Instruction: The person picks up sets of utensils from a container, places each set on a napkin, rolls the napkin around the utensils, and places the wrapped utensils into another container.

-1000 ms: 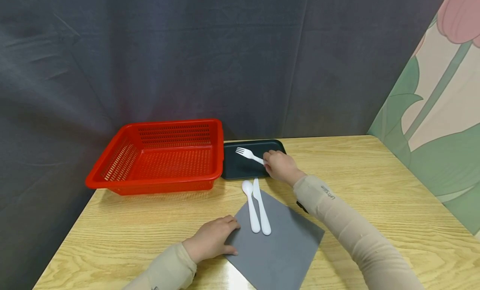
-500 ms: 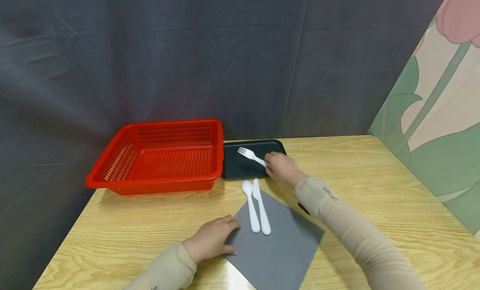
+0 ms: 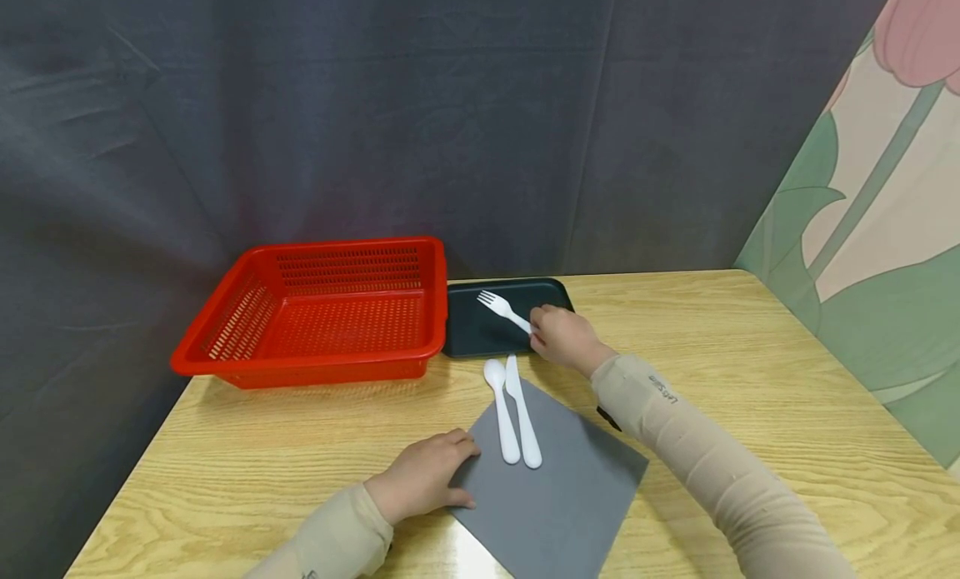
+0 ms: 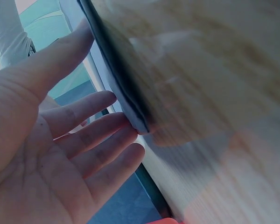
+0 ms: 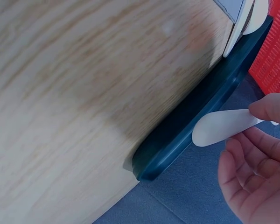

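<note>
A white fork [image 3: 504, 309] is pinched by its handle in my right hand [image 3: 564, 337], over the dark tray [image 3: 480, 333]. In the right wrist view the fork's handle end [image 5: 219, 128] sticks out past the thumb. My left hand [image 3: 423, 476] rests at the left edge of a grey square mat [image 3: 570, 504]. Its fingers are straight and spread, touching the mat's edge in the left wrist view. On the mat's upper part lie a white spoon [image 3: 502, 412] and a white knife [image 3: 525, 416] side by side, their upper ends reaching past its corner toward the tray.
A red perforated basket [image 3: 315, 366] stands at the back left, right beside the tray. The wooden table [image 3: 712, 337] extends to the right. A dark cloth [image 3: 375, 104] hangs behind it, and a flower-patterned wall [image 3: 862, 229] is on the right.
My right hand has shifted slightly right and down with the fork in its grip. The left hand, mat, spoon and knife have stayed in place.
</note>
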### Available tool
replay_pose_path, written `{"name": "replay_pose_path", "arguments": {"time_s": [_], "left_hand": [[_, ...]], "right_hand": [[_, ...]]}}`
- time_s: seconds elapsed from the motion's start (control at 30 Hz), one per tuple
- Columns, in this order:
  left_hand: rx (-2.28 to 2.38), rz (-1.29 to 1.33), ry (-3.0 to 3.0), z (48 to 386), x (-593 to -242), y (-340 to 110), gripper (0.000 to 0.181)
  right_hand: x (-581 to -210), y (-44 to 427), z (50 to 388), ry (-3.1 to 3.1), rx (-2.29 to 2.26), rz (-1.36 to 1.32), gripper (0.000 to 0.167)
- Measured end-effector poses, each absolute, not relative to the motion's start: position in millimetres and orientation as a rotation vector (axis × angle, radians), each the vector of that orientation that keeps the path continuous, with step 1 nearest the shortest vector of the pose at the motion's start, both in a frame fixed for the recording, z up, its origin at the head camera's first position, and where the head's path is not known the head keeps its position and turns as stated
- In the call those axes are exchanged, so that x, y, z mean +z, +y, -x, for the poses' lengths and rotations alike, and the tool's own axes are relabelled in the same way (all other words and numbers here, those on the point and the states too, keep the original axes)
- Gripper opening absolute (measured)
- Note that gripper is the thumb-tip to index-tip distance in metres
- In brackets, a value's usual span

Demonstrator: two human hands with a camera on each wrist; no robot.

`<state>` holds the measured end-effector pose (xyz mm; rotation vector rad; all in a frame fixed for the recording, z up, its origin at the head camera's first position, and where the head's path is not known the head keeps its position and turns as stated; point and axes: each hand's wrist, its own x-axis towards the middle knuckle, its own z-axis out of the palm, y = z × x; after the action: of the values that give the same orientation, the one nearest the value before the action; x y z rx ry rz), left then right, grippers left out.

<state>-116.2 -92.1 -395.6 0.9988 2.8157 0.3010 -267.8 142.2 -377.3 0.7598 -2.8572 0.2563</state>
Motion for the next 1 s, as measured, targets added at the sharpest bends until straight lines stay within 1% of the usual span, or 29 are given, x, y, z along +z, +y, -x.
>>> {"name": "replay_pose_path", "arguments": {"time_s": [0.43, 1.0], "left_hand": [[0.289, -0.982, 2.810, 117.0, -395.2, -91.2, 0.055], [0.301, -0.983, 2.808, 115.9, -393.8, -91.3, 0.055]], "right_hand": [[-375.0, 142.0, 265.1, -2.886, 0.314, -0.749, 0.018], [-376.0, 141.6, 262.8, -2.961, 0.395, -0.710, 0.017]]}}
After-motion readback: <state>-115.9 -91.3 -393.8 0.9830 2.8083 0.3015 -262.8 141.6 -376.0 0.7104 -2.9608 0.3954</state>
